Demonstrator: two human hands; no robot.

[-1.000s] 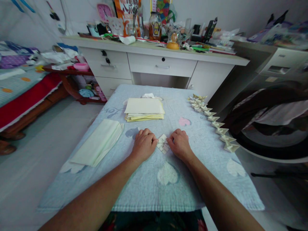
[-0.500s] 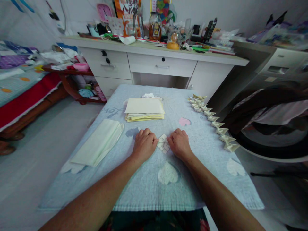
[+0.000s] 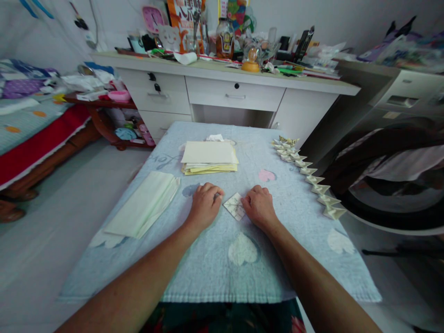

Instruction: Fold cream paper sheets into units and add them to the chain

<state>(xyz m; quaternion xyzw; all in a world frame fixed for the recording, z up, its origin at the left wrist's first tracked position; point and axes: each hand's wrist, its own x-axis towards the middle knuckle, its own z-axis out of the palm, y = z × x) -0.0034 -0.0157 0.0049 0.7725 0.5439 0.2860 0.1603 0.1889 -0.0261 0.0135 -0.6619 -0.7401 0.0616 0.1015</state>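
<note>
Folded paper square (image 3: pixel 233 206) is touched at its right corner by the right hand (image 3: pixel 259 206), can't tell if pinched; left hand (image 3: pixel 205 206) is kinda loosely open just beside.

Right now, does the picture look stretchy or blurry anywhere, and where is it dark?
Head view: the silver-grey washing machine stretches and leans at the right edge, perhaps from a wide lens; head view: marks on the small, square, pale paper are too fuzzy to read; head view: light is soft, shading the pale blue cloth faintly, while the machine's round opening looks very dark.
</note>
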